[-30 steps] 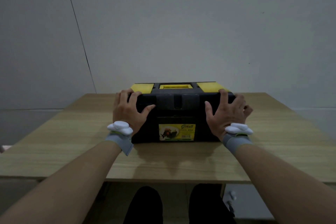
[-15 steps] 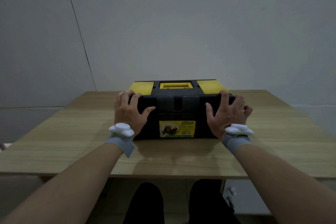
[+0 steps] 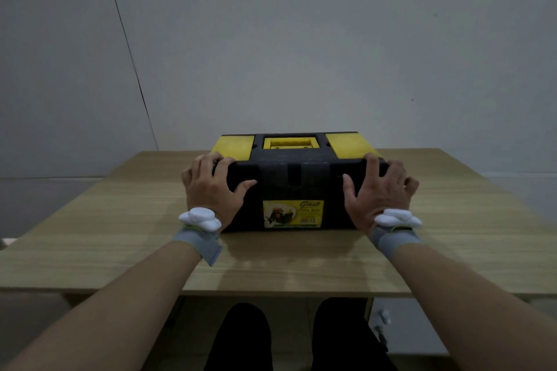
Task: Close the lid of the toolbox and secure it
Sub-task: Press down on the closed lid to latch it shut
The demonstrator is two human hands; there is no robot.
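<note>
Lid down, both hands pressing on the front corners of the toolbox.

Compared with one second ago almost nothing moved; the toolbox point(image 3: 291, 190) only sits a little higher in the view, so I judge the closing is finished and the securing is not yet done. It stands in the middle of the counter point(image 3: 120, 235), lid point(image 3: 289, 156) flat on the body. The left hand point(image 3: 212, 190) and the right hand point(image 3: 381, 193) are well apart, each clamped on one front corner, fingers over the lid's edge, thumbs on the front face. The black latch point(image 3: 294, 181) lies between them, untouched.
</note>
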